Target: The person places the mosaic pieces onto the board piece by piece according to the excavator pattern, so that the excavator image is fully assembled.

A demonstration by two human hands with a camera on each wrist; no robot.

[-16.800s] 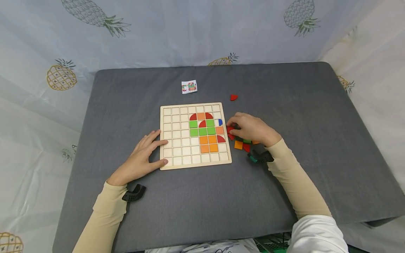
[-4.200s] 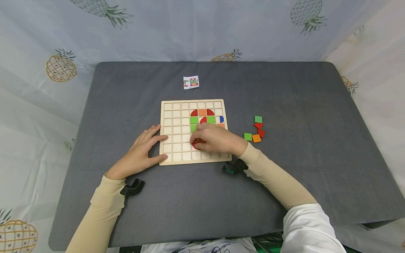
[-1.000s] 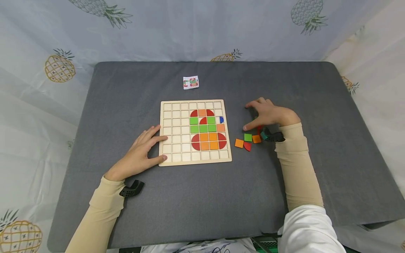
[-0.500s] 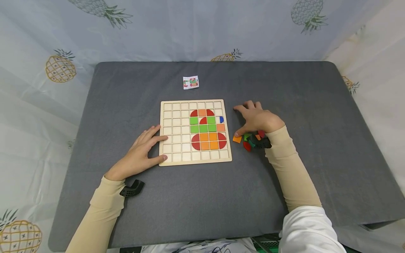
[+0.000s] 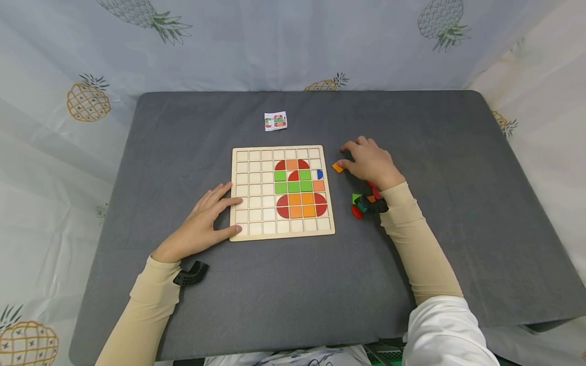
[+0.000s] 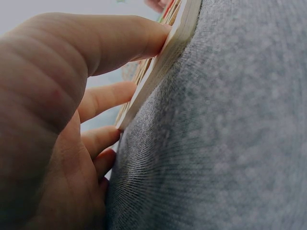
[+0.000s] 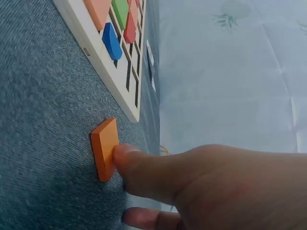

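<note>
Since the frame half a second ago, an orange tile (image 5: 338,167) has moved forward along with the right hand (image 5: 371,162), away from the loose tiles (image 5: 357,212) by that wrist and up to just beside the board (image 5: 255,190). We see it lying to the left of the right hand with the thumb tip touching it and no finger pinching it; the forefinger stands apart, so we call that hand fairly wide. We find the left hand (image 5: 198,226) spread as well, its thumb and forefinger resting on the board's edge. To its right, past bare columns, a block of set tiles (image 5: 293,187) in red, orange and green sits in the grid, with a blue tile (image 5: 319,174) nearest the right hand. We take the printed card (image 5: 275,121), ahead of both hands, for the pattern; it seems to carry colour on its left side too, so we judge the main figure largely done, with the columns nearest the left hand left to do. We can read no brand, label or lettering anywhere; the card's print is too small to make out beyond its coloured patches
</note>
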